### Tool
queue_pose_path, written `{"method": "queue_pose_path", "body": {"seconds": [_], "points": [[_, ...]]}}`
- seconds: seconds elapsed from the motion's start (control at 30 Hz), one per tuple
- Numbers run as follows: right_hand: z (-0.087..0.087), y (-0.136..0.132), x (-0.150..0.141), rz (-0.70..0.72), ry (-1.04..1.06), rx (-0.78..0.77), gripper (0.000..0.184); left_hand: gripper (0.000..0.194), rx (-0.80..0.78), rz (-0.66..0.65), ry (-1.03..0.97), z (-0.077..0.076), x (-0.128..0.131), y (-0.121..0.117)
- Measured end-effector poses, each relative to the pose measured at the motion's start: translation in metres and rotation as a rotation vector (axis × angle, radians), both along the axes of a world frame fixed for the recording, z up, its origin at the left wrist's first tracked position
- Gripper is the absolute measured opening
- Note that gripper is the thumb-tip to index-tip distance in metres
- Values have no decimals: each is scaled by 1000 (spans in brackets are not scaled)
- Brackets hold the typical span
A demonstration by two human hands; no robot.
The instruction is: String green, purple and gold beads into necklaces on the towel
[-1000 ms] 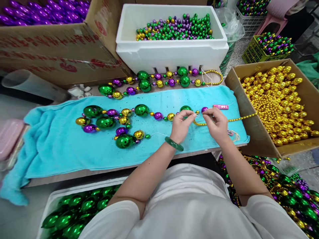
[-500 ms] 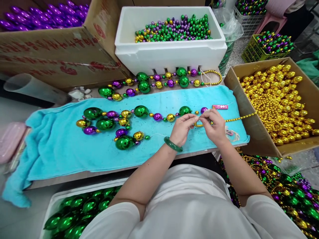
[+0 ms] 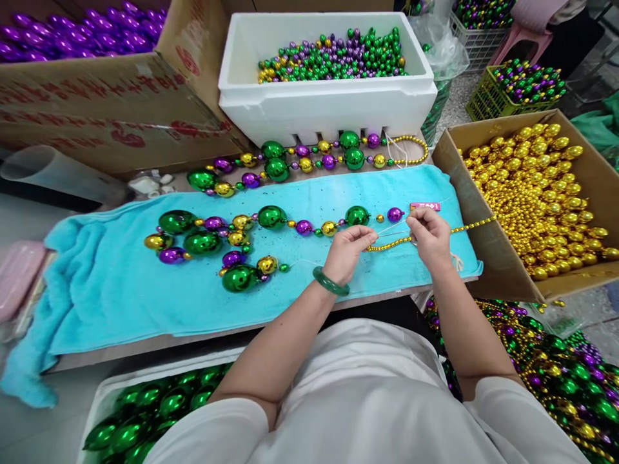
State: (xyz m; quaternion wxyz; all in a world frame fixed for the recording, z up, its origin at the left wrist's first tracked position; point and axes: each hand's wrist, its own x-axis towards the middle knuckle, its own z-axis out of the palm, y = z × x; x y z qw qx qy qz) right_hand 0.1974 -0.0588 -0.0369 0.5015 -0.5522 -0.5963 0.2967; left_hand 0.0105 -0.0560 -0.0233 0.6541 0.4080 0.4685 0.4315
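Note:
A strand of green, purple and gold balls (image 3: 271, 218) lies on a turquoise towel (image 3: 120, 290). My left hand (image 3: 345, 251), with a green bangle on its wrist, is closed in a pinch on thin white thread near the strand's right end. My right hand (image 3: 428, 235) is pinched on the same thread and a thin gold bead chain (image 3: 464, 225) that runs to the box of gold beads (image 3: 532, 187). A purple ball (image 3: 394, 214) and a small pink tag (image 3: 425, 207) lie just beyond my hands.
A finished strand (image 3: 300, 158) lies behind the towel against a white foam box of mixed small beads (image 3: 329, 96). A cardboard box of purple balls (image 3: 97, 77) stands at the far left. A foam tray of large green balls (image 3: 145, 406) sits near my lap; bead strands pile at the lower right (image 3: 556, 367).
My hands have drawn apart: the right moved right and slightly up, the left slid down and left, stretching the thread between them. The purple ball is now uncovered.

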Motion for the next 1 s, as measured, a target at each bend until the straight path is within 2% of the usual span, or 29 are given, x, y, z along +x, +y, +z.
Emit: {"method": "queue_pose_path", "body": {"seconds": [0.07, 0.13, 0.27, 0.33, 0.43, 0.53, 0.63, 0.8, 0.87, 1.0], "points": [[0, 1, 16, -15, -98, -8, 10, 14, -2, 19, 3, 0, -13, -1], [0, 2, 39, -30, -300, -60, 6, 16, -19, 68, -18, 0, -28, -2], [-3, -5, 75, -8, -800, -258, 23, 25, -125, 157, -58, -5, -52, -6], [-3, -9, 80, 29, -983, -302, 28, 30, -183, 189, -55, -11, -57, -9], [-4, -12, 78, 59, -1130, -327, 27, 33, -250, 216, -40, -18, -59, -12], [-6, -10, 74, 75, -1178, -327, 26, 35, -271, 221, 12, -23, -60, -13], [-5, -9, 72, 90, -1170, -275, 26, 33, -226, 230, 144, -27, -62, -12], [4, -11, 66, 140, -1049, -194, 21, 24, -10, 232, 636, -32, -71, -8], [6, -12, 64, 139, -1009, -236, 23, 23, 41, 206, 756, -30, -79, -6], [7, -14, 66, 119, -989, -325, 24, 25, -28, 89, 782, -12, -105, -1]]}}
